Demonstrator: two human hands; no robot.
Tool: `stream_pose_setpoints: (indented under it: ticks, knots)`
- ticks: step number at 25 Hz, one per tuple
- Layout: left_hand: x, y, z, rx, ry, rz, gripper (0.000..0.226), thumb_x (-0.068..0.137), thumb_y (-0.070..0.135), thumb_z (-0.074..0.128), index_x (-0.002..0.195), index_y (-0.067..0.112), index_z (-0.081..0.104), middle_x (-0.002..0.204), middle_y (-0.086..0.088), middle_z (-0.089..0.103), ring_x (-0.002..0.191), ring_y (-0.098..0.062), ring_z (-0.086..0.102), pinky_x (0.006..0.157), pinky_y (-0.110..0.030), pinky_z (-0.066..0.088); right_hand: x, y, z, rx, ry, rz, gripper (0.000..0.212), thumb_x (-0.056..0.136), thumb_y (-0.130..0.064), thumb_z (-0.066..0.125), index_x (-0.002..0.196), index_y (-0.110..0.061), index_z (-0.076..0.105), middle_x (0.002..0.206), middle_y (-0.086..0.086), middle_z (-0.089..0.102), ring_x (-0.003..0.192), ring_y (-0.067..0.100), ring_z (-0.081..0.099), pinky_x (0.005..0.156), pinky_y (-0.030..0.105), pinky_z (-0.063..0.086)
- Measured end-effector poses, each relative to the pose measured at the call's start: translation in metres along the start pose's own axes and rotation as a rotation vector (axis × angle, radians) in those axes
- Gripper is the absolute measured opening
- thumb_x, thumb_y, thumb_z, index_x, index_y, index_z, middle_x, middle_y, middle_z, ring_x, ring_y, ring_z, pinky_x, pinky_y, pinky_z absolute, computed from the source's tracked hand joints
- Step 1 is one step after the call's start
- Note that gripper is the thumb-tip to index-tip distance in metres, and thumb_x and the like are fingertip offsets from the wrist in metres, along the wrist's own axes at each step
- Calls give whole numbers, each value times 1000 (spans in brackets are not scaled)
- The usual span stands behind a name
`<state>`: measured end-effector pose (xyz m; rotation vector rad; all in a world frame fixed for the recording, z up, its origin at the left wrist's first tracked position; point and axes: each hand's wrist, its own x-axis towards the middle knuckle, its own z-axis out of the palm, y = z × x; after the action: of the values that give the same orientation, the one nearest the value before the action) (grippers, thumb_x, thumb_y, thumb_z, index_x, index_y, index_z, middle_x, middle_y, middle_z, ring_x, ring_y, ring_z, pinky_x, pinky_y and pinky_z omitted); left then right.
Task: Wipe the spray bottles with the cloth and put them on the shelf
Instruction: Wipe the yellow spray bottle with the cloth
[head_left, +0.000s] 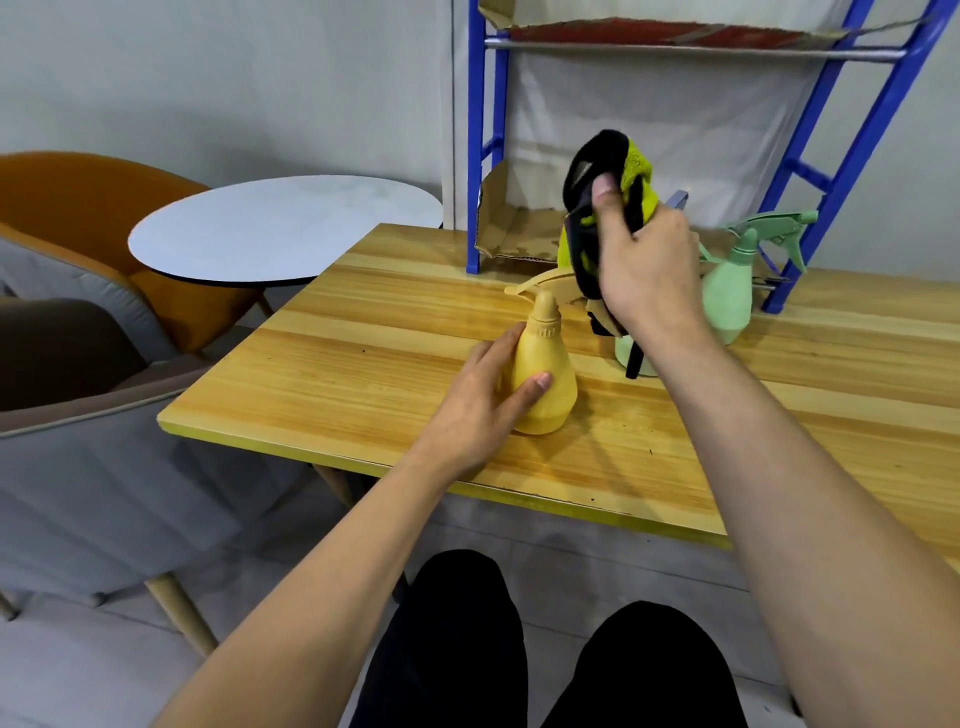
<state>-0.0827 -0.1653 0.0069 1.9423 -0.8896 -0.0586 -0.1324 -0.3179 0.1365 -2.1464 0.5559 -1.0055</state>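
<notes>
A yellow spray bottle (546, 384) stands upright on the wooden table (395, 332), near its front edge. My left hand (480, 400) wraps around the bottle's body from the left. Above and right of it, my right hand (644, 265) grips a bunched yellow-green and black cloth (605, 176), which hangs over the bottle's trigger head. A pale green spray bottle (730, 291) stands behind my right hand, partly hidden by it. A second pale green base (644, 361) shows under my right wrist. The blue metal shelf (485, 145) rises at the table's back.
Cardboard sheets (511, 228) line the shelf's levels. A round white side table (280, 228) stands to the left, with an orange chair (67, 192) behind it and a grey chair (78, 457) nearer. My knees in black trousers (467, 639) are below the table edge.
</notes>
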Motion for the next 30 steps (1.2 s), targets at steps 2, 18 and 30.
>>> stream_pose_setpoints:
  ticks: [2, 18, 30]
  knots:
    - [-1, 2, 2, 8, 9, 3, 68, 101, 44, 60, 160, 27, 31, 147, 0, 47, 128, -7, 45, 114, -35, 43, 0, -4, -4, -122, 22, -164, 57, 97, -69, 41, 112, -20, 65, 102, 6, 72, 98, 29, 67, 79, 39, 53]
    - [-6, 5, 3, 35, 24, -18, 70, 100, 47, 59, 160, 23, 32, 145, 6, 45, 130, -7, 45, 111, -31, 42, -5, -15, 8, -341, -196, -562, 49, 96, -62, 49, 117, -20, 61, 104, 3, 71, 97, 30, 67, 76, 41, 52]
    - [-7, 11, 2, 24, 22, -43, 71, 99, 50, 59, 160, 31, 29, 143, 9, 46, 129, -6, 44, 113, -39, 44, -18, 21, 14, 166, 68, -205, 40, 97, -62, 47, 109, -27, 64, 94, -7, 72, 94, 23, 68, 93, 54, 51]
